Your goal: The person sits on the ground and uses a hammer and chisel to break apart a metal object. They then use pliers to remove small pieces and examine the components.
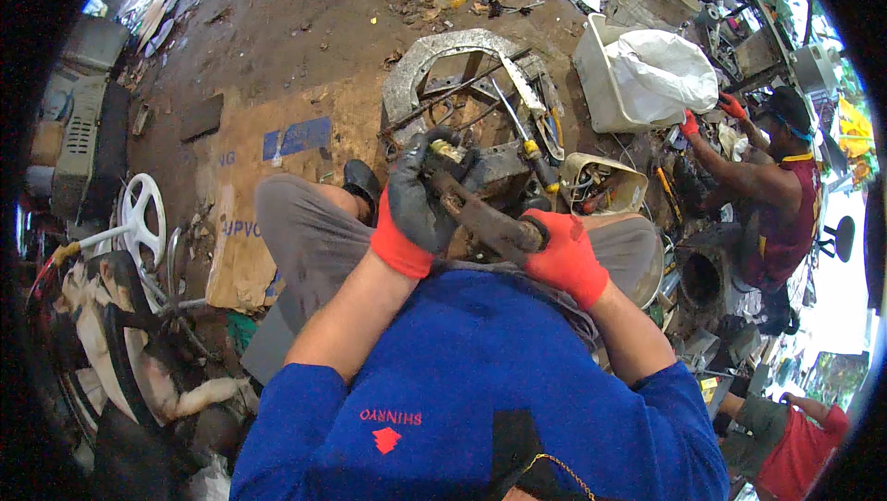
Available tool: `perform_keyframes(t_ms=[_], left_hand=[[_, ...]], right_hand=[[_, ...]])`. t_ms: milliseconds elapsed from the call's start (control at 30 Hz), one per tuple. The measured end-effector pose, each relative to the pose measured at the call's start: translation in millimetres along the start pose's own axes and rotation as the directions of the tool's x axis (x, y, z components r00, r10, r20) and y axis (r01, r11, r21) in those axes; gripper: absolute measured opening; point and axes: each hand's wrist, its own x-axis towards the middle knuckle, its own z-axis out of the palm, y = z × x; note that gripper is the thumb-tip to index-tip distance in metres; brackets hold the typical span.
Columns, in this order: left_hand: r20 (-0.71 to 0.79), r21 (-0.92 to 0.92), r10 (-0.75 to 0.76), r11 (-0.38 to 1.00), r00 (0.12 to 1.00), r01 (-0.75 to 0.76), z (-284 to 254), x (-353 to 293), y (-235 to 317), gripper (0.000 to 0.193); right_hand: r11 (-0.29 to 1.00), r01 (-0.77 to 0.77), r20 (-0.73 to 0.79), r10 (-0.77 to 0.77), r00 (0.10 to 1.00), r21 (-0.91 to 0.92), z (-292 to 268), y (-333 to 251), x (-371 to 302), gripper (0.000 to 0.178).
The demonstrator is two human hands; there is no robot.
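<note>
My left hand (413, 196), in a black and red work glove, is closed around a small brass-coloured metal piece (449, 151) that shows at its fingertips. My right hand (568, 256), in a matching glove, grips one end of a rusty flat metal bar (480, 221). The bar slants up and left, and its far end reaches the left hand's fingers; whether it touches the brass piece I cannot tell. Just beyond them stands a dark metal block (499, 169) within a grey angular metal frame (443, 48). A screwdriver (529, 147) with a yellow and black handle leans against the frame.
A tan container (605, 182) of tools and scraps stands by my right knee. Flattened cardboard (245, 169) lies at left. Farther right, a co-worker (781, 178) in red gloves handles a white sack (661, 72) in a pale bin (601, 85). A dog (157, 344) lies lower left.
</note>
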Motion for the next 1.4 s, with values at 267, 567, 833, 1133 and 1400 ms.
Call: perform_keyframes(t_ms=[267,567,833,1133,1400], left_hand=[[0.025,-0.061,0.045,0.997,0.999,-0.044,-2,-1,2,0.033],[0.154,-0.081,0.119,0.991,0.981,-0.108,-4,-2,4,0.033],[0.200,-0.150,-0.026,0.987,0.979,0.057,26,-23,11,0.039],[0.271,-0.126,0.031,0.992,0.962,0.004,31,-35,15,0.049],[0.312,-0.014,0.061,0.998,0.948,-0.060,35,-44,13,0.066]], right_hand=[[0.974,0.221,-0.164,-0.227,0.960,-0.052,4,20,-12,0.043],[0.962,0.236,-0.035,-0.243,0.969,-0.141,-19,18,-18,0.026],[0.983,0.137,-0.288,-0.168,0.943,-0.123,-16,25,-18,0.040],[0.881,-0.258,-0.109,0.324,0.940,0.396,-25,13,-5,0.049],[0.949,-0.300,-0.204,0.314,0.927,0.099,19,78,27,0.048]])
